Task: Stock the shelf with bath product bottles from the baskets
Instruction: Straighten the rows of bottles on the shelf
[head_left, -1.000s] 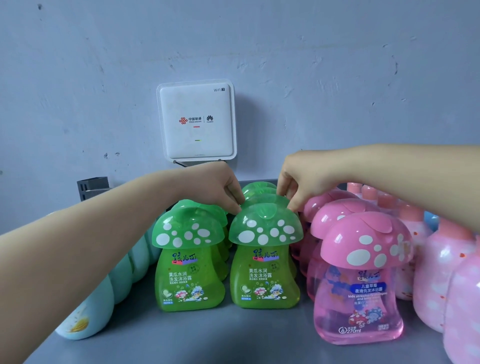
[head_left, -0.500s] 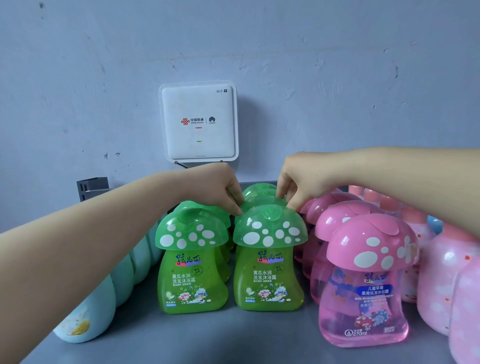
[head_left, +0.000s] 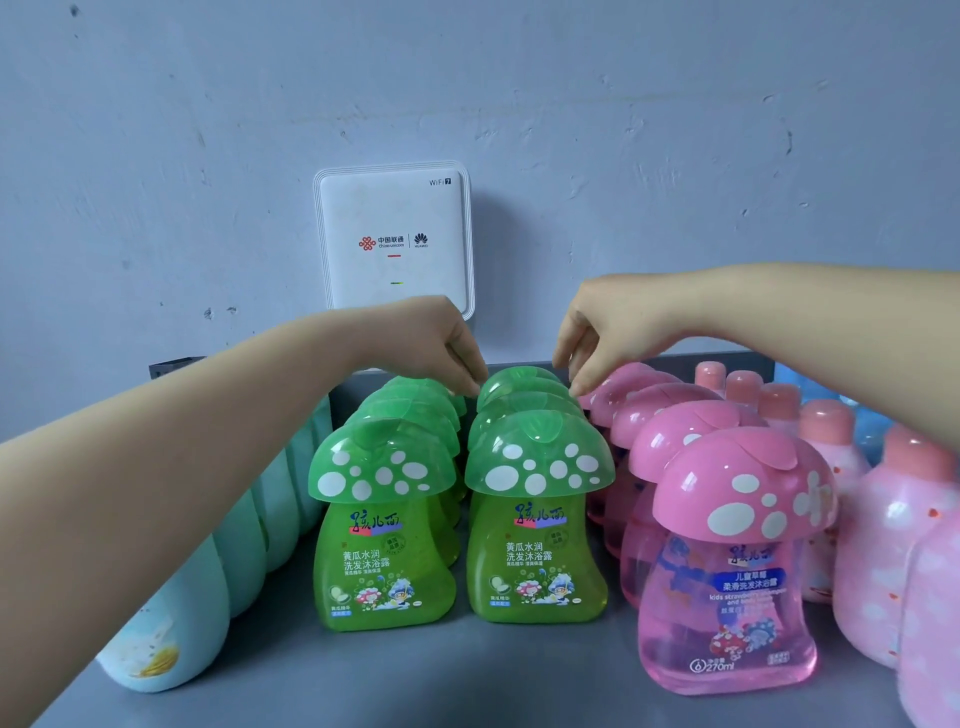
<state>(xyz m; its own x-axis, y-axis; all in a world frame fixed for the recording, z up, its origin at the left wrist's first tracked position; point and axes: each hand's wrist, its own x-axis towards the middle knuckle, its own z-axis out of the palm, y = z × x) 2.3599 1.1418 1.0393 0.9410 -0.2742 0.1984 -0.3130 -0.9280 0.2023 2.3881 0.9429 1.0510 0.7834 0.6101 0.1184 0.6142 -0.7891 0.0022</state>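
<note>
Rear green mushroom bottle (head_left: 519, 382), judged rigid, slick, liquid-heavy, is pinched at cap edges between left hand (head_left: 436, 343) and right hand (head_left: 597, 325).

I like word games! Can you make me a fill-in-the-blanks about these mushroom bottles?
1. The two rows of bottles in the middle are coloured ____.
2. The mushroom bottles to their right are coloured ____.
3. The white box on the wall says WiFi ____.
4. Both hands reach to the ____ of the green rows.

Missing words: green; pink; 7; back
</note>
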